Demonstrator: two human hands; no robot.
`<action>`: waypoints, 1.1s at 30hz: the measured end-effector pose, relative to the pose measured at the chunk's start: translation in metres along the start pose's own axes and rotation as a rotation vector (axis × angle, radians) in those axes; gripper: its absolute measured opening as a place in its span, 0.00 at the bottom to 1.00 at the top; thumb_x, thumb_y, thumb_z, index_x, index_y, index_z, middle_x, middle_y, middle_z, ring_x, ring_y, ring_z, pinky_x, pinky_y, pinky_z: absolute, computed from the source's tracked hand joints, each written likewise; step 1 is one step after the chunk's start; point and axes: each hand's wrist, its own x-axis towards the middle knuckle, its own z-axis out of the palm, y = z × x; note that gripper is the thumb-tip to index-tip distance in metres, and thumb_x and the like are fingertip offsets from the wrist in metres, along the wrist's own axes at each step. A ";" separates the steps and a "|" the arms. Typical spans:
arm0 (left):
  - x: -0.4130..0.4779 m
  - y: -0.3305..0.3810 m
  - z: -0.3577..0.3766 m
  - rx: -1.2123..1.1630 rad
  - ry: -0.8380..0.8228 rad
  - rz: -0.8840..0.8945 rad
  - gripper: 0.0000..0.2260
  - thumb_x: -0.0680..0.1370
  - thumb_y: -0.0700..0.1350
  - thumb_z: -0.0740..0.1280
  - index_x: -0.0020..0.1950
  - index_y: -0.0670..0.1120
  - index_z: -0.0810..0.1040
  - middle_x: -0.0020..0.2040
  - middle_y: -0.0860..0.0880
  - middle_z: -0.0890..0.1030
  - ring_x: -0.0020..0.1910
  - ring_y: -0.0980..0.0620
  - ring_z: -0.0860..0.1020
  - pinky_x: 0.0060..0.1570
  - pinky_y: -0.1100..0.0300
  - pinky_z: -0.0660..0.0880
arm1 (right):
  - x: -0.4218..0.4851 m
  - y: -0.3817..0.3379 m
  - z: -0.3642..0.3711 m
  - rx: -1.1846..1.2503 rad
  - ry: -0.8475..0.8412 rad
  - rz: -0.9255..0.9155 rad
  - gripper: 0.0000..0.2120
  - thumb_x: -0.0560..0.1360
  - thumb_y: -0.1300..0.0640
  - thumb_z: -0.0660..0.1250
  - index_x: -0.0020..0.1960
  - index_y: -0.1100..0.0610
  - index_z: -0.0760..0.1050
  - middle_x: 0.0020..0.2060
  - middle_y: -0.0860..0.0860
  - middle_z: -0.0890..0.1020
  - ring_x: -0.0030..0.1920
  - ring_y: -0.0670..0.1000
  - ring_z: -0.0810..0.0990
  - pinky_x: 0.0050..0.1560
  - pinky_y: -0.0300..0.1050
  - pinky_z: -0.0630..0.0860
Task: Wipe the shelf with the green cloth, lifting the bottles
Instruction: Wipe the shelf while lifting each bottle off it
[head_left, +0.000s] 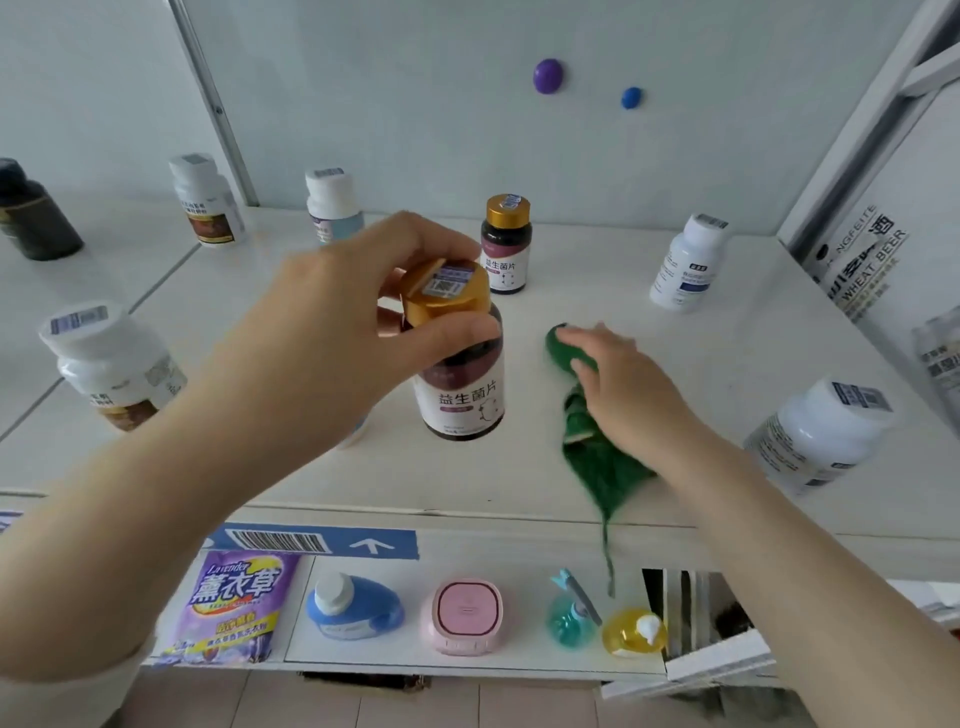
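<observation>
My left hand (332, 322) grips the gold cap of a dark bottle with a white and maroon label (460, 384), holding it just above the white shelf (395, 478). My right hand (634, 395) presses the green cloth (597, 457) flat on the shelf to the right of that bottle. One end of the cloth hangs over the shelf's front edge. A second gold-capped bottle (506, 244) stands farther back.
White bottles stand at the back (332, 205), back right (688, 262), right front (818, 434) and left front (111, 364). Another white bottle (208, 200) and a dark one (34, 213) sit far left. Below hang cleaning products (467, 616) on a lower shelf.
</observation>
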 end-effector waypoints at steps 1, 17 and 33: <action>-0.001 0.001 0.004 0.010 -0.021 0.005 0.24 0.59 0.64 0.61 0.53 0.60 0.74 0.49 0.60 0.80 0.47 0.63 0.79 0.45 0.78 0.71 | 0.016 0.002 -0.007 -0.052 0.050 0.103 0.19 0.80 0.60 0.50 0.71 0.53 0.62 0.74 0.56 0.59 0.75 0.58 0.52 0.72 0.50 0.51; 0.004 -0.008 0.005 0.053 -0.023 0.011 0.15 0.67 0.57 0.65 0.53 0.61 0.72 0.44 0.68 0.75 0.48 0.69 0.75 0.44 0.79 0.68 | -0.087 -0.043 0.034 0.138 -0.160 -0.456 0.21 0.76 0.64 0.56 0.63 0.46 0.71 0.67 0.38 0.70 0.69 0.35 0.58 0.71 0.27 0.43; 0.004 0.003 0.069 0.047 -0.142 0.103 0.19 0.72 0.50 0.68 0.62 0.50 0.72 0.52 0.56 0.73 0.49 0.57 0.73 0.43 0.77 0.67 | -0.167 0.006 -0.032 0.503 0.184 -0.119 0.19 0.73 0.60 0.58 0.56 0.41 0.76 0.56 0.29 0.77 0.60 0.31 0.72 0.56 0.21 0.65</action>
